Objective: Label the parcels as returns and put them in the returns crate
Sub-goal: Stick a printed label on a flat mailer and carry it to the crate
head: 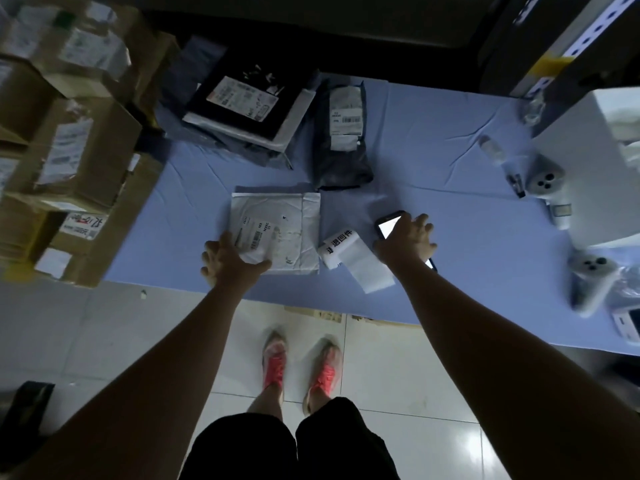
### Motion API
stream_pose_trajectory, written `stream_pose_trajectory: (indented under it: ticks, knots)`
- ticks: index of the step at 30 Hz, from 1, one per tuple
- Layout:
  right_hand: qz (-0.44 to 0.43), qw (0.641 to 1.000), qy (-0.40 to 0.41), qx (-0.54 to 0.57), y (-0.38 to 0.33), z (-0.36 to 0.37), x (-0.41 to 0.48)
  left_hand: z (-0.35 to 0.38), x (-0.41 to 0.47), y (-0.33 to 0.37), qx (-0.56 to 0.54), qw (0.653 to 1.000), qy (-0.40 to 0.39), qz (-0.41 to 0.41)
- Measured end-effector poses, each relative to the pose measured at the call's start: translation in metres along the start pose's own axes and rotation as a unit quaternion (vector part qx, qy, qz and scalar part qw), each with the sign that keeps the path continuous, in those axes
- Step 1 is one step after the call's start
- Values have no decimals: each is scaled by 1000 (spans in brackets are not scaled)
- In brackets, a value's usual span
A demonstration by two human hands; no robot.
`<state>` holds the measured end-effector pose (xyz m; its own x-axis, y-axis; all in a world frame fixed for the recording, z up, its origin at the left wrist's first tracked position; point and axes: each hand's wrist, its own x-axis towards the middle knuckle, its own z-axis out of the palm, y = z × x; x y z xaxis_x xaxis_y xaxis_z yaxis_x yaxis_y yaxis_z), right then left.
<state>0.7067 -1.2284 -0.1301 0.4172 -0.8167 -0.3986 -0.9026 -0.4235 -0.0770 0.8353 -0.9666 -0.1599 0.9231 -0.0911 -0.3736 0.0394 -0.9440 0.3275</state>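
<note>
White parcel (277,233) flat beside label roll (341,249)

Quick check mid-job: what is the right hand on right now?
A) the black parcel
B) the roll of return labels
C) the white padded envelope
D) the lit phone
D: the right hand lies over the phone, whose lit screen shows beside it; the label roll lies apart, to its left.
</note>
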Motion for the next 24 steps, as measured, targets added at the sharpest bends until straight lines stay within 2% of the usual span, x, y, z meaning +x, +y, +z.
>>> stream_pose_trajectory:
  ticks: [8, 15, 21, 24]
  knots:
    - [26, 1000, -13, -1, 12, 3, 9, -10, 17, 3, -6, 998, -53, -17]
    - [25, 996, -1, 86, -3, -14, 11, -21, 22, 10, -63, 997, -44, 15]
    - [-88, 980, 41, 173, -44, -47, -10, -38, 21, 22, -153, 987, -12, 56]
    - [-166, 975, 24, 147, -64, -55, -28, -47, 20, 23, -177, 982, -8, 67]
